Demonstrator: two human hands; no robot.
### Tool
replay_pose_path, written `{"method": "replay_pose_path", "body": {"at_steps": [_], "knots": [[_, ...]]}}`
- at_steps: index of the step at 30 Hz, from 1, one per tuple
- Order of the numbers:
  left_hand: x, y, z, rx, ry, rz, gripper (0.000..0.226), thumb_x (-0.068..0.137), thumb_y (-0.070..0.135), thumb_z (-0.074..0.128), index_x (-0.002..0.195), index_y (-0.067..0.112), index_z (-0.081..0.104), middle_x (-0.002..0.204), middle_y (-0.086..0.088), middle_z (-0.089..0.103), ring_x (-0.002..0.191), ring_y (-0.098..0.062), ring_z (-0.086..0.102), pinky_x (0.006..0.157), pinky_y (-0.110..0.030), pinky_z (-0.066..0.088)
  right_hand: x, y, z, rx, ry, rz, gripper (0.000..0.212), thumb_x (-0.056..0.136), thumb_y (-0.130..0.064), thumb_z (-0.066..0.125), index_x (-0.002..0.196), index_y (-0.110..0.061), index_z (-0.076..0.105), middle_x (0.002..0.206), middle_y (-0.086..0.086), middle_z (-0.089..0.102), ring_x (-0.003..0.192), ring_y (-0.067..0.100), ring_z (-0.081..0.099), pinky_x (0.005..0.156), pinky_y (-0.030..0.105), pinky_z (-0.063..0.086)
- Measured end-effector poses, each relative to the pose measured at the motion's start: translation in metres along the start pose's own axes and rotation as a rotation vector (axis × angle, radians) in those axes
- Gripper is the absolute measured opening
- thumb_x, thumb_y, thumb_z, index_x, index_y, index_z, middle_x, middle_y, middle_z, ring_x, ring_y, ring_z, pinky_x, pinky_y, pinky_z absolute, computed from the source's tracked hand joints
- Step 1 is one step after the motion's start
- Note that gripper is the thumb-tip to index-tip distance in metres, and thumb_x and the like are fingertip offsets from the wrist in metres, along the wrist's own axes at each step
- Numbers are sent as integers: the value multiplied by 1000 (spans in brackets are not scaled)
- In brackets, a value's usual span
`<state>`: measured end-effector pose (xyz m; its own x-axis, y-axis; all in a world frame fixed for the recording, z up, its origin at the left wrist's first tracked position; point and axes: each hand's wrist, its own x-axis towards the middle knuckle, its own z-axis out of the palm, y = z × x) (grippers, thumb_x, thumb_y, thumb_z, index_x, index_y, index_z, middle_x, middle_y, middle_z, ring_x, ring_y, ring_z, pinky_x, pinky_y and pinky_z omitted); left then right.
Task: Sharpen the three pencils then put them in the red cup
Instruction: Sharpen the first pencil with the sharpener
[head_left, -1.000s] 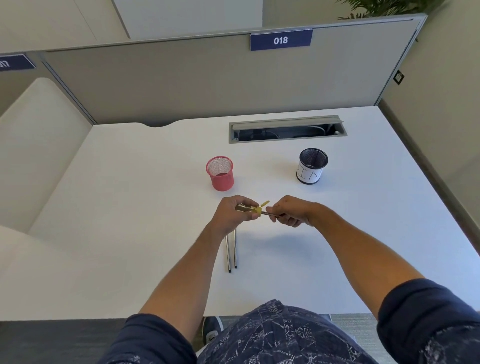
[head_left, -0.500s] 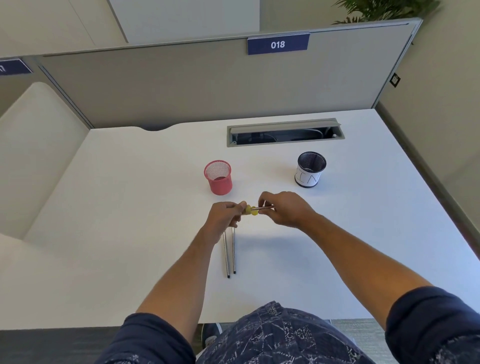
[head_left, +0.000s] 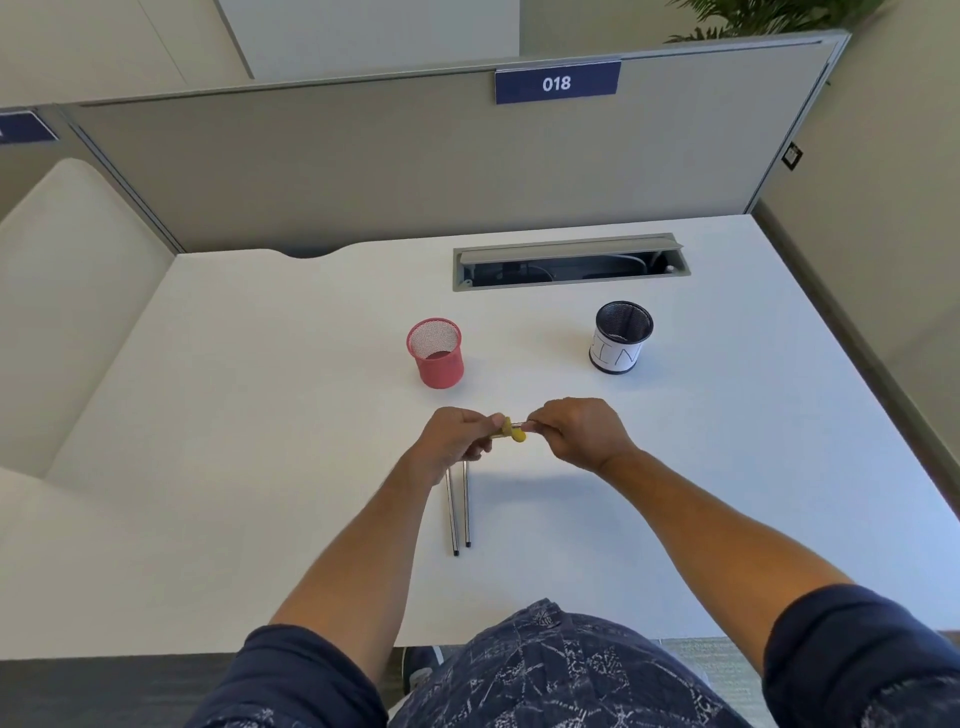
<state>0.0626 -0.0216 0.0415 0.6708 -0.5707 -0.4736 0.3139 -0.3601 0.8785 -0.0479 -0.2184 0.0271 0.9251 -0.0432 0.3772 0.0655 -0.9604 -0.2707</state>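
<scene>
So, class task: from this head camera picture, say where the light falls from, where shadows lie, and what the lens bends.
Head view: the forearms cast a soft shadow on the white desk toward the right, so light seems to come from the left; the red cup is evenly lit, without glare; the wide lens bows the partition and desk edges; the yellow sharpener looks slightly soft.

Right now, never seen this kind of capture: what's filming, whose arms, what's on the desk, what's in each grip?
There is no robot here. One wide-angle camera sits on a person's head and looks down at their own arms, so it is a single view. The left hand holds a small yellow sharpener. The right hand pinches a pencil pushed into it; most of that pencil is hidden. Two more pencils lie side by side on the white desk, partly under the left hand. Further back stand an empty red mesh cup and a black mesh cup with a white label.
</scene>
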Motion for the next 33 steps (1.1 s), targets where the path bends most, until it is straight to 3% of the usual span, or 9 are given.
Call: {"method": "replay_pose_path", "body": {"at_steps": [2, 5, 10, 14, 19, 21, 24, 27, 33], "knots": [[0, 1, -1, 63, 5, 45, 22, 86, 19, 81, 93, -2, 78, 68, -9, 64, 56, -12, 50, 58, -20, 41, 5, -4, -6, 97, -225, 195, 23, 98, -35, 60, 88, -25, 78, 74, -6, 72, 68, 20, 62, 56, 27, 40], [1, 3, -1, 136, 29, 127, 18, 79, 8, 85, 96, 4, 79, 76, -5, 70, 65, -7, 61, 61, -15, 46, 16, -9, -17, 398, -462, 451, 30, 98, -42, 61, 81, -25, 79, 58, -6, 58, 55, 8, 49, 58, 28, 40], [0, 3, 3, 118, 21, 199, 27, 73, -6, 85, 98, 2, 78, 85, -11, 76, 73, -13, 71, 76, -22, 58, 25, 3, -28, 866, -761, 663, 35, 100, -38, 61, 85, -10, 77, 55, -1, 38, 47, 12, 26, 46, 22, 20], [1, -3, 6, 189, 43, 212, 28, 70, -1, 88, 96, 9, 80, 86, -9, 77, 75, -14, 69, 82, -34, 58, 33, 8, -34, 842, -968, 690, 30, 101, -39, 58, 93, -14, 74, 61, -2, 33, 51, 13, 20, 49, 24, 15], [2, -4, 4, 171, 62, 187, 19, 79, 15, 87, 96, 12, 81, 78, 1, 74, 68, -6, 61, 66, -16, 48, 36, 9, -30, 685, -791, 535, 19, 87, -23, 76, 99, -13, 66, 69, 6, 65, 60, 16, 50, 49, 22, 37], [1, -1, 2, 162, 77, 155, 12, 83, 19, 83, 93, 12, 81, 70, 2, 68, 60, -5, 56, 57, -13, 43, 33, 8, -26, 567, -657, 412, 10, 88, -26, 74, 94, -20, 68, 74, -3, 71, 64, 9, 57, 56, 20, 43], [2, 3, 0, 109, 100, 96, 21, 92, 29, 75, 82, 11, 81, 66, -8, 59, 56, -13, 49, 57, -23, 39, 23, 3, -17, 210, -378, 234, 10, 94, -39, 66, 100, -34, 72, 90, -12, 67, 81, 11, 60, 65, 28, 44], [5, 8, -1, 36, 137, 28, 39, 96, 35, 70, 82, 0, 78, 55, -7, 52, 51, -16, 39, 53, -24, 33, 11, 4, -5, 116, -73, -2, 14, 94, -31, 70, 105, -23, 76, 92, -4, 64, 76, 19, 62, 57, 27, 46], [5, 10, 2, -47, 36, -93, 47, 98, 39, 64, 88, -5, 76, 45, 0, 48, 47, -16, 30, 54, -27, 29, 3, 6, 4, 47, 149, -183, 16, 97, -24, 66, 92, -9, 71, 78, 3, 63, 63, 26, 55, 52, 34, 43]]}}
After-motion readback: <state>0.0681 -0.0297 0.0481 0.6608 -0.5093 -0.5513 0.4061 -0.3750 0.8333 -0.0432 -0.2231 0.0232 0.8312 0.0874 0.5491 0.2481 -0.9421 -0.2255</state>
